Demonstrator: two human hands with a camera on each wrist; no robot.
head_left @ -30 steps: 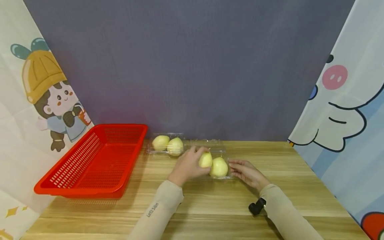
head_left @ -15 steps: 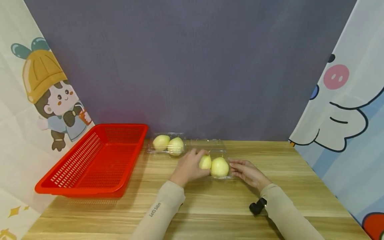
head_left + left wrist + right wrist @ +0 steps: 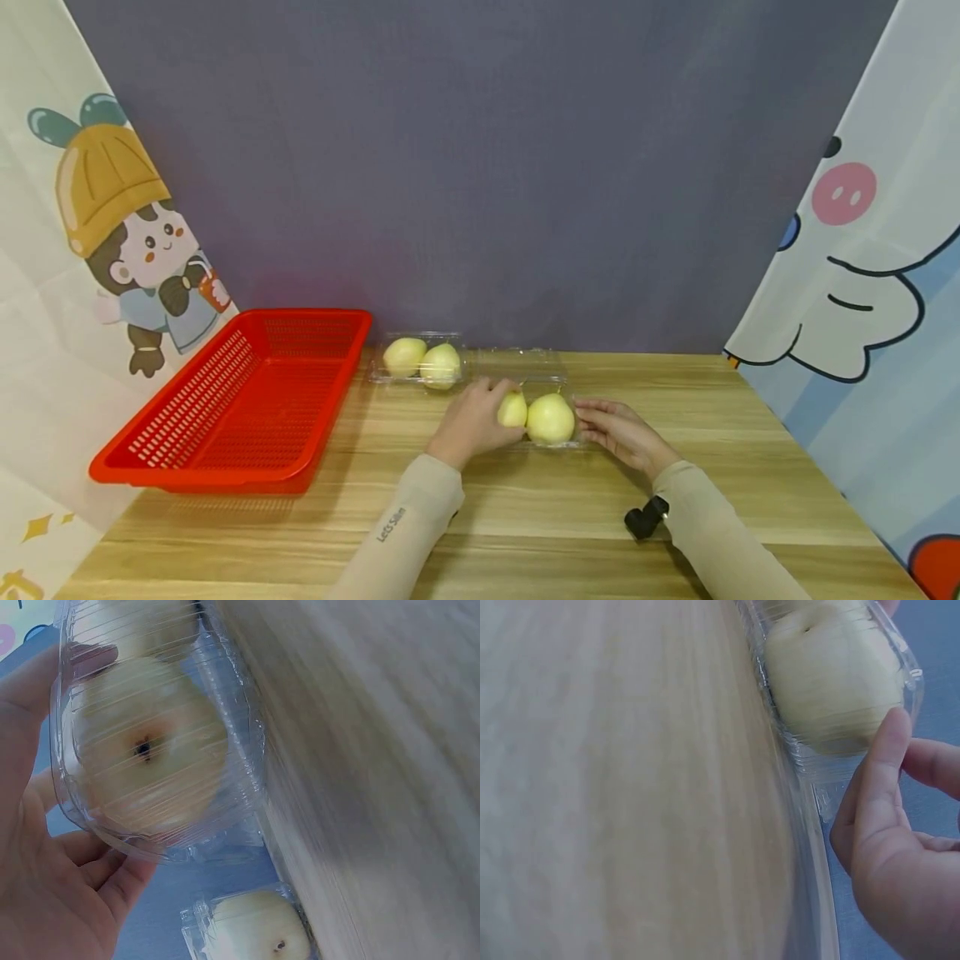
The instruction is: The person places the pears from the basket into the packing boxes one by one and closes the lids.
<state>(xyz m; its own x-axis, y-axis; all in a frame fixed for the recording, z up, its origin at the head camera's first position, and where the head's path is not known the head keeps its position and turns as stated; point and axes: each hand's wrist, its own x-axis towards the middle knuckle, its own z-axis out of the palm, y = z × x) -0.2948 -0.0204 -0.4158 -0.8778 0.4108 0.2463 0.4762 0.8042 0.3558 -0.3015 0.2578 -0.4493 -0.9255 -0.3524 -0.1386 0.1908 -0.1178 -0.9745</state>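
Note:
In the head view, my left hand point(image 3: 471, 421) reaches from above round the left pear point(image 3: 513, 409), a pale yellow fruit in a clear plastic clamshell box point(image 3: 551, 445). Its thumb shows through the ribbed plastic in the left wrist view, beside that pear point(image 3: 150, 750). A second pear point(image 3: 551, 418), stem up, fills the box's right half. My right hand point(image 3: 618, 433) pinches the box's right edge between thumb and fingers; the right wrist view has the fingertips point(image 3: 894, 727) at the wall next to the right pear point(image 3: 832, 675).
Farther back on the left, another clear box point(image 3: 380, 375) holds two pears point(image 3: 440, 365). A clear lid point(image 3: 521, 364) lies open behind the front box. The red slotted basket point(image 3: 300, 467) occupies the left side of the wooden table point(image 3: 570, 533), before a grey backdrop point(image 3: 480, 167).
My left hand has sunk slightly with the left pear, which sits lower beside the right pear. My right hand keeps its place at the box's edge.

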